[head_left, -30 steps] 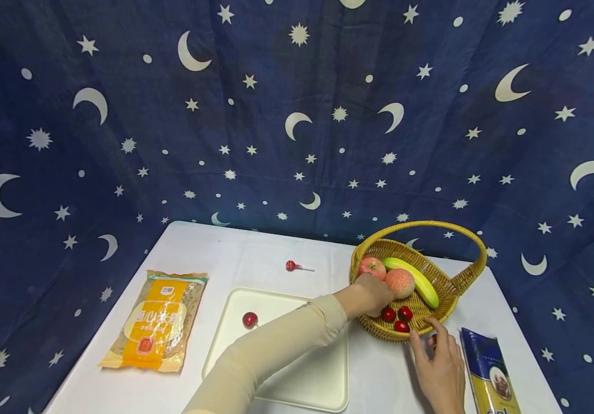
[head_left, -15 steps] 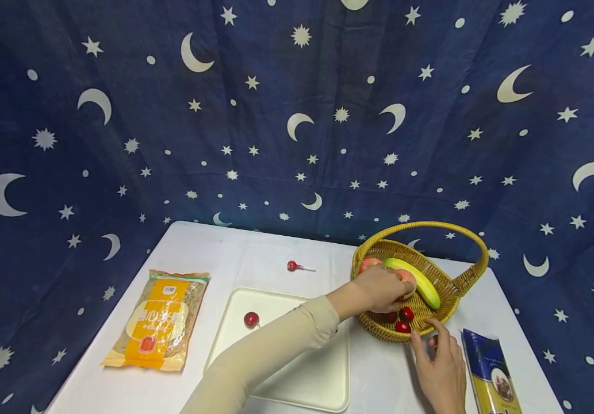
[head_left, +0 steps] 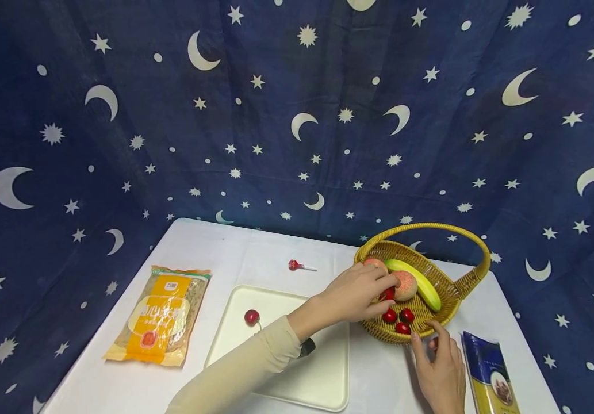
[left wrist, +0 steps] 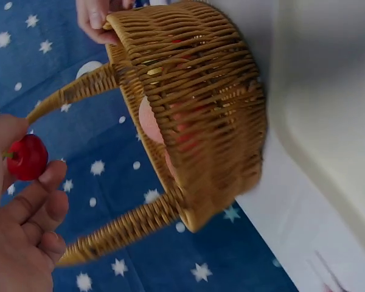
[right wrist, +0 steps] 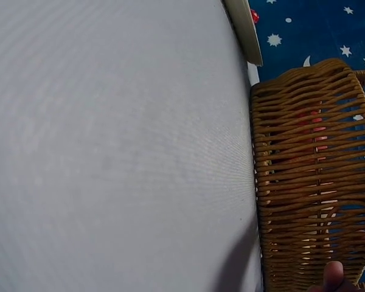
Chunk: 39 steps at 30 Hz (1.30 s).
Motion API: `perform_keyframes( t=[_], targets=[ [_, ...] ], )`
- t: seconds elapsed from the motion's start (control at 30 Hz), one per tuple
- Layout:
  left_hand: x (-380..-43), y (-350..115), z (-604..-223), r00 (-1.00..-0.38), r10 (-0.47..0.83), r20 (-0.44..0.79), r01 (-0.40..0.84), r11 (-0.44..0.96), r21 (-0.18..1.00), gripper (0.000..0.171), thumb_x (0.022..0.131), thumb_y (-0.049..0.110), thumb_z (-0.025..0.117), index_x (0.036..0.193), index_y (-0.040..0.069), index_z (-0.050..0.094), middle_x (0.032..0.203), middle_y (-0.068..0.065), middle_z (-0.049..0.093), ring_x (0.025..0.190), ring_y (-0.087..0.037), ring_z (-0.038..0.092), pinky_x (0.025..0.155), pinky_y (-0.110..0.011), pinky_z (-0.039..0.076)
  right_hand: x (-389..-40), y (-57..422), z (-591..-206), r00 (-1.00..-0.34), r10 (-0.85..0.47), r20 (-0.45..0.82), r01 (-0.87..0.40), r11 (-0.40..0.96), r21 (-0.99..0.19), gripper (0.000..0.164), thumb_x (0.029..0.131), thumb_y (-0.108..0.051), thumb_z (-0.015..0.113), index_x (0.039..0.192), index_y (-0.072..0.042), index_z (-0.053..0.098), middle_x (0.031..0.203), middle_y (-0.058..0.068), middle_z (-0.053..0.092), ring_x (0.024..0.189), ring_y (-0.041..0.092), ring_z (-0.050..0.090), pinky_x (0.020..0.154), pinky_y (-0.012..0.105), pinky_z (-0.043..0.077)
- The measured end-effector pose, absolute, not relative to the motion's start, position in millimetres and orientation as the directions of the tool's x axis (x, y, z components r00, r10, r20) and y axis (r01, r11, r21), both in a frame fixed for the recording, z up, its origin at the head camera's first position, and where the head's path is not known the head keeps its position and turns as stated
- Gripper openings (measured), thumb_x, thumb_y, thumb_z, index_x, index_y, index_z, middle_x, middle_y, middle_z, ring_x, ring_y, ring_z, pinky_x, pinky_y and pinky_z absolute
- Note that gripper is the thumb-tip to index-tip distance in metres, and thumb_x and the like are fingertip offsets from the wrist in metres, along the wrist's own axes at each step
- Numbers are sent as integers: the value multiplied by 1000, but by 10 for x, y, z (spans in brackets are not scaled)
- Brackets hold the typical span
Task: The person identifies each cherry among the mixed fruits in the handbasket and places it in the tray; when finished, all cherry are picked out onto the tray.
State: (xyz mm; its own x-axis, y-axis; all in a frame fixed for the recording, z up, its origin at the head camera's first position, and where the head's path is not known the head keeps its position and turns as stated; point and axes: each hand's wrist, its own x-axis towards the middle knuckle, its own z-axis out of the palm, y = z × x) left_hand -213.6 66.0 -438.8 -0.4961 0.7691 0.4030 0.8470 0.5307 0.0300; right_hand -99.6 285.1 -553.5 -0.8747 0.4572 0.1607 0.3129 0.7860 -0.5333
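Note:
My left hand [head_left: 359, 292] pinches a red cherry [left wrist: 27, 157] between thumb and fingers, over the left side of a wicker basket [head_left: 452, 296]. Partly covered by its fingers, the held cherry [head_left: 387, 294] also shows in the head view. Inside the basket lie a banana [head_left: 423, 286], a peach [head_left: 406, 286], an apple [head_left: 375, 264] half hidden by the left hand, and three cherries [head_left: 402, 328] near the front. My right hand [head_left: 440, 365] holds the basket's front rim, its thumb [right wrist: 333, 275] against the outer wall.
A cream tray [head_left: 322, 374] with one cherry [head_left: 252, 317] on it lies under my left forearm. Behind it is a red lollipop [head_left: 294, 265]. A yellow grain bag [head_left: 159, 319] lies at left, and a blue-and-gold packet [head_left: 489, 368] at right. The basket's handle [head_left: 426, 226] arches over it.
My left hand reached across the fruit in the basket, then drew back up and left with a cherry in its fingers. The right hand stays on the basket rim.

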Motion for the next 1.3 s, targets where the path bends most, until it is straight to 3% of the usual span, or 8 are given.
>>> perform_keyframes(
  t=[0.2, 0.33, 0.57, 0.83, 1.0, 1.3],
  targets=[
    [-1985, 188, -4515, -588, 663, 464, 795, 580, 178, 33, 104, 39, 66, 133, 23, 65, 112, 9, 69, 97, -10, 62, 82, -24, 47, -989, 2828, -5551, -871, 462, 169, 307, 778, -548, 52, 107, -40, 60, 148, -10, 49, 102, 11, 50, 89, 28, 45, 73, 39, 31],
    [-1912, -56, -4587, -630, 598, 496, 761, 602, 241, 34, 102, 35, 68, 134, 23, 65, 108, 8, 68, 96, -11, 60, 85, -27, 49, -996, 2835, -5579, -875, 441, 200, 269, 786, -557, 51, 107, -38, 61, 147, -9, 51, 100, 11, 51, 88, 28, 45, 73, 40, 31],
    [-1840, -352, -4628, -669, 516, 536, 711, 654, 259, 31, 100, 31, 71, 129, 23, 65, 104, 9, 66, 97, -12, 62, 91, -29, 52, -987, 2831, -5585, -872, 445, 206, 269, 785, -559, 49, 107, -37, 61, 146, -9, 50, 99, 12, 51, 86, 28, 45, 73, 41, 31],
    [-1743, -688, -4724, -717, 408, 566, 641, 705, 304, 31, 96, 24, 76, 126, 22, 67, 106, 9, 69, 96, -12, 62, 81, -28, 47, -978, 2815, -5564, -869, 452, 202, 272, 777, -567, 49, 107, -37, 60, 146, -11, 50, 99, 11, 51, 89, 30, 45, 75, 41, 30],
    [-1699, -826, -4883, -729, 367, 578, 605, 740, 294, 29, 93, 22, 78, 121, 21, 68, 100, 9, 67, 90, -12, 59, 79, -28, 46, -985, 2842, -5575, -869, 451, 205, 269, 777, -569, 49, 107, -37, 59, 147, -10, 49, 99, 11, 51, 89, 29, 45, 75, 41, 30],
    [-1663, -955, -5299, -793, 368, 485, 539, 794, 279, 27, 91, 22, 80, 117, 21, 72, 93, 10, 68, 83, -10, 53, 76, -26, 41, -995, 2813, -5570, -876, 456, 160, 294, 766, -572, 51, 108, -39, 57, 149, -10, 47, 102, 13, 49, 92, 29, 43, 76, 42, 29]
  ],
)
